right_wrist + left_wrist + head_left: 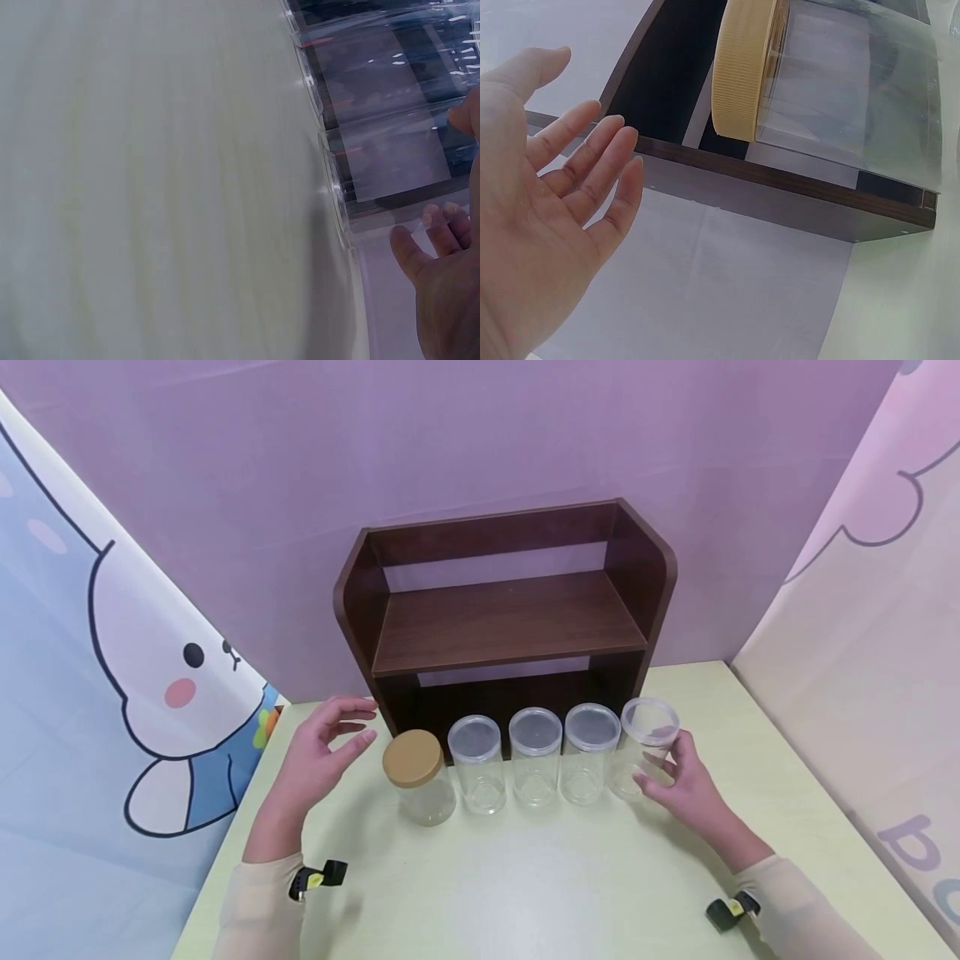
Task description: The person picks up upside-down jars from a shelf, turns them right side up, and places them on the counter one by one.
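Five jars line the counter [525, 877] mid-frame. Right hand [686, 785] curls around the rightmost jar [645, 747]; left hand [318, 760] hovers open, empty, beside the tan-lidded jar [416, 777]. A careless lift could topple the neighbouring jars

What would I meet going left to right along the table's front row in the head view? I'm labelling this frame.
Left hand → tan-lidded jar → first clear jar → second clear jar → third clear jar → tilted clear jar → right hand.
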Tool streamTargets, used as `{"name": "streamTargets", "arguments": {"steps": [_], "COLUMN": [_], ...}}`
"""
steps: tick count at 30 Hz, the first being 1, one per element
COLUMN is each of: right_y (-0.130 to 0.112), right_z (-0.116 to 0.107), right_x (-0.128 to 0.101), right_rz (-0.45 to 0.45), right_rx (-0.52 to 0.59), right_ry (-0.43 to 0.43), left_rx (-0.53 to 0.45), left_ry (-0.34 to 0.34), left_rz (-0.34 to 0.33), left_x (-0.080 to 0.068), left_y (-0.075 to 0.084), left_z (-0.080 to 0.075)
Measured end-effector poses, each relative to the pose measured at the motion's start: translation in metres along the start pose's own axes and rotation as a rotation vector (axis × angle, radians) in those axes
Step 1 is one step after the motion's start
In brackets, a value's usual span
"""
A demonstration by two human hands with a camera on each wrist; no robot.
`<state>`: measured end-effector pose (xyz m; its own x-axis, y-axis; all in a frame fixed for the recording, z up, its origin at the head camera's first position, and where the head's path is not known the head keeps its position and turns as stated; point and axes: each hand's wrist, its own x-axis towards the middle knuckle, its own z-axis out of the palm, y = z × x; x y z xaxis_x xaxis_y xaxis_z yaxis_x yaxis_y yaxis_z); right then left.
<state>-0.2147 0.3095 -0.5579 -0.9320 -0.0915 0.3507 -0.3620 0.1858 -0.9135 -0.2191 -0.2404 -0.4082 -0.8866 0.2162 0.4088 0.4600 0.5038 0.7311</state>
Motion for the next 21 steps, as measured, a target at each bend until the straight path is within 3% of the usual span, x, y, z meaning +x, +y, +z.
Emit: {"name": "streamTargets", "arguments": {"steps": [8,15,21], "right_y": [-0.001,-0.005,-0.013], "right_z": [-0.002,-0.012,-0.038], "right_x": [0.001,0.002,0.002], "right_rz": [0.021,0.049,0.070], "right_rx": [-0.012,-0.142,-0.262], "right_ry": [-0.020,-0.083,-0.195], "left_rx": [-0.004,0.008,0.025], "left_ry": [0.002,-0.003,0.009], "left_rz": [0.003,-0.015,-0.016], "left_x": [0.000,-0.002,-0.008], "left_y": [-0.001,-0.001,-0.009], "left_z": [-0.001,-0.002,-0.007]}}
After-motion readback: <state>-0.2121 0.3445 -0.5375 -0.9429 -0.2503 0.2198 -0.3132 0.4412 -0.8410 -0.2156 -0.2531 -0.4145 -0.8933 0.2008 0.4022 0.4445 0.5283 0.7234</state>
